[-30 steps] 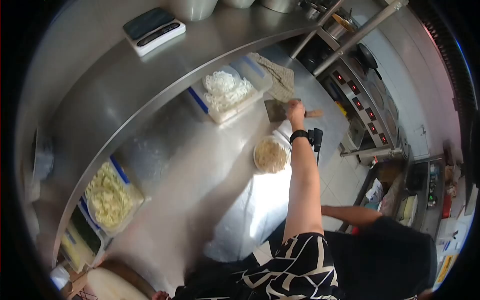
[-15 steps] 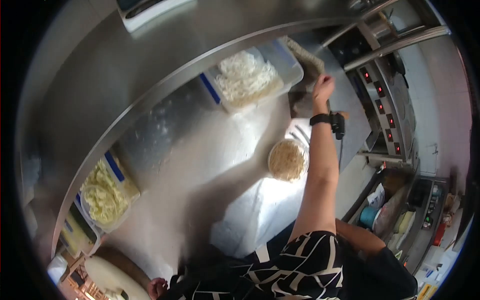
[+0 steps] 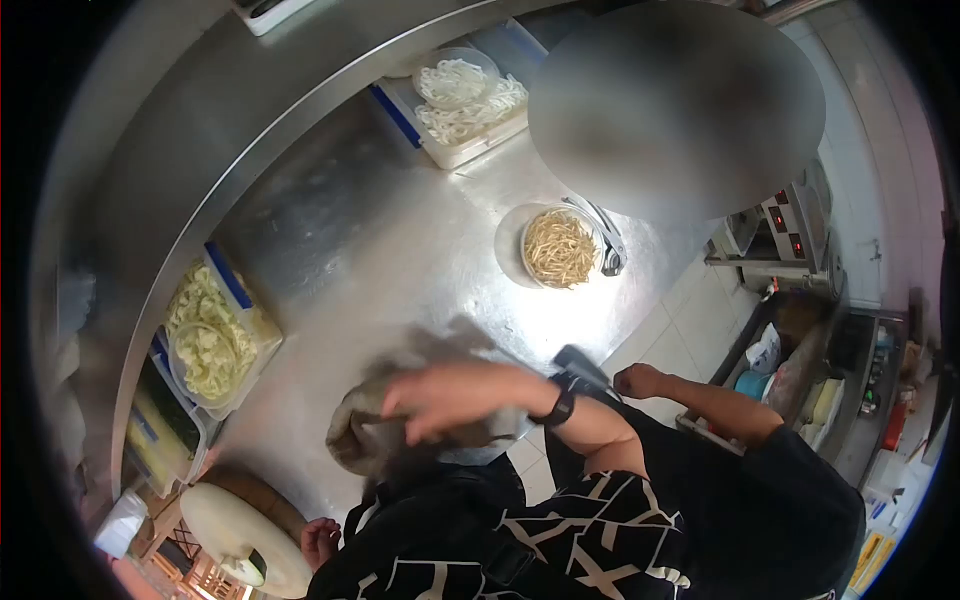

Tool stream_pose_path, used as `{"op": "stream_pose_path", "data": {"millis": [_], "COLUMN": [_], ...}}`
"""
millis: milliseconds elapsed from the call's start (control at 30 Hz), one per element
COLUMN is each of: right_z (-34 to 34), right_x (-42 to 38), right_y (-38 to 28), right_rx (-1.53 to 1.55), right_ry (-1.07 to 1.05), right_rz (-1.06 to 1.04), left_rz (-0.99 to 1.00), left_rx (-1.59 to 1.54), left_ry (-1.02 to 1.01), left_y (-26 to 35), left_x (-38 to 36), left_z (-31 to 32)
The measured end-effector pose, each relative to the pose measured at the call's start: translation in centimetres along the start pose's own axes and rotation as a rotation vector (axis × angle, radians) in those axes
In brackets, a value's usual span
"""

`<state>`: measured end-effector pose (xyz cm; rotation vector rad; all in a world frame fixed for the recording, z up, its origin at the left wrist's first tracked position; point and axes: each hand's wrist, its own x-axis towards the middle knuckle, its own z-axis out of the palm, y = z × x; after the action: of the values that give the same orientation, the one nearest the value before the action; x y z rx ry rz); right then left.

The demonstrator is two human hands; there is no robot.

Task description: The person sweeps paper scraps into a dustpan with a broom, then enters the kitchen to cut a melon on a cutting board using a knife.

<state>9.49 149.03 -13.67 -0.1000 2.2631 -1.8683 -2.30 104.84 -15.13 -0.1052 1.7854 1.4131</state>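
My right hand, with a black band on the wrist, is on a crumpled grey-beige cloth at the near side of the steel counter. The hand is blurred, but its fingers appear bent into the cloth. Beyond it stands a round clear tub of thin light-brown strips, with metal tongs beside it. At the lower left, my left hand hangs near a pale round board. Its fingers are curled, and I see nothing in them.
A bin of white noodles stands at the back, and a bin of chopped cabbage at the left. A co-worker's hand and black sleeve are at my right. A blurred oval covers the upper right.
My right hand has swung from the far right of the counter to the near left, with the cloth now under it. A blurred oval and a co-worker's hand have appeared at the right.
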Motion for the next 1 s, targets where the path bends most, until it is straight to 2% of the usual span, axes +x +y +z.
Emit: {"op": "stream_pose_path", "data": {"millis": [33, 67, 100, 133, 200, 233, 300, 333, 400, 433, 467, 500, 533, 567, 633, 700, 767, 800, 833, 900, 1000], "right_z": [-1.4, -3.5, -6.4, -7.9, -10.6, -10.8, -10.5, -11.3, -12.7, -13.4, -13.5, -14.3, -13.6, -13.9, -12.5, -10.4, -7.4, -4.2, -2.0, 2.5, 6.5], "right_x": [-1.1, -2.5, -4.0, -4.1, -3.9, -2.3, 2.5, 4.0, 4.9, 5.0, 4.5, 5.1, 4.8, 4.8, 4.4, 3.1, 1.6, 1.9, 2.2, 2.6, 2.8], "right_y": [2.4, 4.9, 8.8, 9.8, 10.5, 11.3, 14.4, 16.3, 24.7, 23.3, 23.7, 19.5, 18.9, 19.0, 18.1, 18.1, 19.2, 15.3, 12.7, 8.1, 1.7], "right_rx": [-0.002, -0.073, 0.106, 0.098, -0.563, -0.583, -1.004, -1.105, -1.518, -1.436, -1.570, -1.171, -1.601, -1.348, -1.390, -0.974, -0.143, 0.440, 0.523, 0.900, 0.975], "right_ry": [0.257, 0.688, 1.122, 1.106, 1.264, 1.260, 1.081, 1.000, 1.117, 1.020, 0.968, 0.896, 0.780, 0.777, 0.708, 0.952, 1.022, 1.027, 0.954, 0.941, 0.905], "right_rz": [0.102, -0.054, 0.209, 0.198, 0.391, 0.375, 0.575, 0.806, 0.930, 0.920, 0.781, 0.961, 0.923, 0.957, 0.925, 0.852, 0.488, 0.176, 0.132, 0.021, -0.155], "left_rz": [0.029, 0.039, 0.020, -0.004, -0.003, -0.016, -0.026, 0.003, 0.020, 0.004, 0.017, 0.024, 0.015, 0.001, -0.022, -0.009, -0.012, 0.005, 0.020, 0.029, 0.059], "left_rx": [0.062, 0.054, 0.057, 0.056, 0.054, 0.076, 0.069, 0.079, 0.058, 0.049, 0.024, -0.003, -0.038, -0.074, -0.100, -0.100, -0.116, -0.125, -0.133, -0.118, 0.081], "left_ry": [0.016, 0.029, 0.080, 0.129, 0.141, 0.148, 0.152, 0.127, 0.143, 0.208, 0.224, 0.227, 0.256, 0.271, 0.279, 0.186, 0.133, 0.132, 0.130, 0.064, -0.045], "left_y": [-0.1, 0.3, 1.1, 1.5, 1.2, 1.1, 0.9, 1.1, 1.5, 1.5, 1.1, 0.5, 0.0, -0.2, -0.3, -1.0, -0.8, -1.2, -1.6, -0.6, 0.4], "left_x": [-0.2, -0.4, -0.6, -1.1, -1.1, -0.9, -0.6, -0.8, -1.6, -1.9, -2.3, -2.6, -2.8, -3.0, -3.1, -2.5, -2.4, -2.5, -2.6, -2.9, -3.0], "left_z": [-0.1, 0.3, 1.0, 1.3, 1.3, 1.3, 1.2, 1.3, 1.0, 1.0, 0.5, 0.1, 0.0, 0.1, 0.6, 0.4, 0.1, -0.3, -0.4, -0.5, -0.8]}}
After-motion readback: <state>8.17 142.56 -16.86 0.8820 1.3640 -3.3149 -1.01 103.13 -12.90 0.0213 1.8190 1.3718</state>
